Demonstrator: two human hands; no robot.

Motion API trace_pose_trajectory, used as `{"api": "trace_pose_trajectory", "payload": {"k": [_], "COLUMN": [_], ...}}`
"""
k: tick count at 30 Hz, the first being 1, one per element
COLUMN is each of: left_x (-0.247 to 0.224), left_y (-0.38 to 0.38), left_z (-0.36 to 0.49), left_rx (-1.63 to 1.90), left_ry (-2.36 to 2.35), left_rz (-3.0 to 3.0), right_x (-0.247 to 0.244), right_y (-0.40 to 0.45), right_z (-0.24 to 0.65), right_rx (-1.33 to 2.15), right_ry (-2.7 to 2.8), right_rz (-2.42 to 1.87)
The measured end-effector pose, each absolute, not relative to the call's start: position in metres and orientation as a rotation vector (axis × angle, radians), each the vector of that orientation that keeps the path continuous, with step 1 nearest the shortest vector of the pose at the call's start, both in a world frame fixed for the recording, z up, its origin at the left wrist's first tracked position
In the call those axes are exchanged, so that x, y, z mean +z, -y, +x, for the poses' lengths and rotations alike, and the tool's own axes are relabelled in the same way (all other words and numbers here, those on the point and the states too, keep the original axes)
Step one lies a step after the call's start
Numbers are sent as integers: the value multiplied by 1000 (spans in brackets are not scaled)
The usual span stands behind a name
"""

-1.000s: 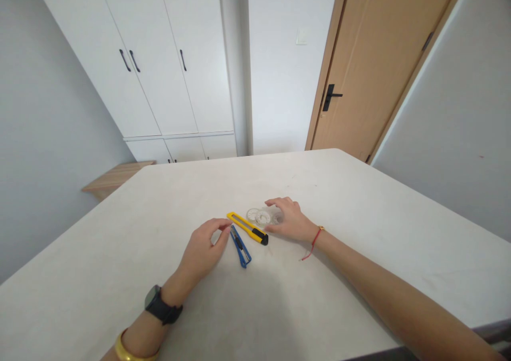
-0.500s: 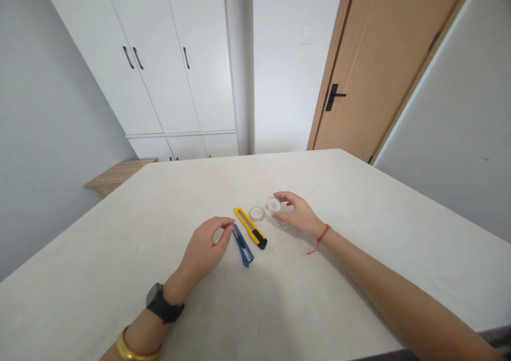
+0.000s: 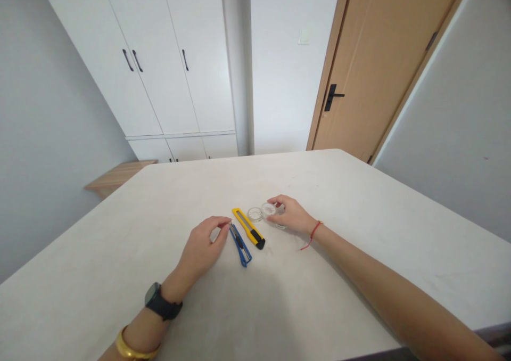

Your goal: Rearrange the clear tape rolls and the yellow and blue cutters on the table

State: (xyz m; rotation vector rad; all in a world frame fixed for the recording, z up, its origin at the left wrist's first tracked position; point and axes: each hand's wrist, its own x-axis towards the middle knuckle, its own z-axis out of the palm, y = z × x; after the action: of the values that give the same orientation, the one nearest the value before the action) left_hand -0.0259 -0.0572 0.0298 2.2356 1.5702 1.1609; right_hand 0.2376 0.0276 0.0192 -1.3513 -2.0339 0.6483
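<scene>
My right hand (image 3: 293, 215) is closed round a roll of clear tape (image 3: 268, 208), thumb and fingers on its sides. Just left of that roll, close against it, a second roll of clear tape (image 3: 254, 214) lies flat on the table. A yellow utility knife (image 3: 248, 228) with a black end lies slantwise between my hands. Beside it on the left is a smaller blue utility knife (image 3: 241, 246). My left hand (image 3: 204, 244) rests on the table, thumb and fingertips pinched at the blue knife's far end.
The white table (image 3: 183, 190) spreads out around my hands. Beyond it stand white cupboards (image 3: 179, 95) with dark handles and a wooden door (image 3: 375, 68). A low wooden surface (image 3: 120, 177) juts out at the far left.
My right hand has moved a little left and lower with the tape roll, bringing it next to the roll on the table. My left hand stays at the blue knife.
</scene>
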Motion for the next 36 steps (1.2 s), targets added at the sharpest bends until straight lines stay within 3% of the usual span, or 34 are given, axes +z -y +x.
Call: {"api": "trace_pose_trajectory", "payload": {"k": [7, 14, 28, 36], "left_x": [28, 28, 28, 25], "left_y": [56, 56, 56, 43], "left_z": [-27, -29, -29, -40], "left_rx": [1178, 1190, 1149, 1225], "left_ry": [-1575, -1576, -1592, -1638], "left_rz": [2247, 2259, 2176, 1545], "right_x": [18, 24, 13, 7], "right_y": [-24, -25, -52, -49], "right_z": [209, 262, 285, 285], "right_rx": [483, 701, 541, 489], "right_ry": [2190, 2208, 2162, 2197], "right_rz": [-1346, -1228, -1268, -1257]}}
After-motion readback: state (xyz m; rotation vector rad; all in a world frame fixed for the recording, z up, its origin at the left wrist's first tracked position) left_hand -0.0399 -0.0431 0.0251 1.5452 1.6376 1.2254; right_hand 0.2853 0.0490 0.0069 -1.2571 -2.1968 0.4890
